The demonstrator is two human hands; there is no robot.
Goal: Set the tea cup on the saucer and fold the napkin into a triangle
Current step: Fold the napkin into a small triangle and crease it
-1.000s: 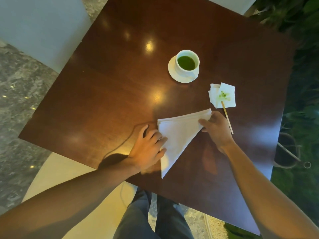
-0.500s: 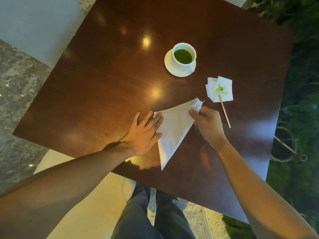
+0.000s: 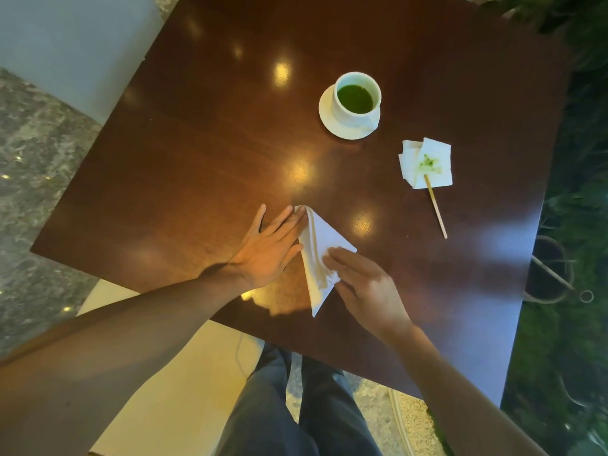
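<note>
Napkin (image 3: 320,255) near table (image 3: 197,133) front edge; bare wood left.
Long axis runs away-to-near, tip toward person. Left hand (image 3: 268,248) flat, fingers spread; right hand (image 3: 365,284) flat, pressing napkin.

The worktop (image 3: 204,133) was glossy dark red-brown wood. The tea cup (image 3: 357,97) and saucer (image 3: 329,116) were white, the tea bright green. The napkin (image 3: 320,238) was plain white; a smaller tissue (image 3: 437,172) showed a green stain.
</note>
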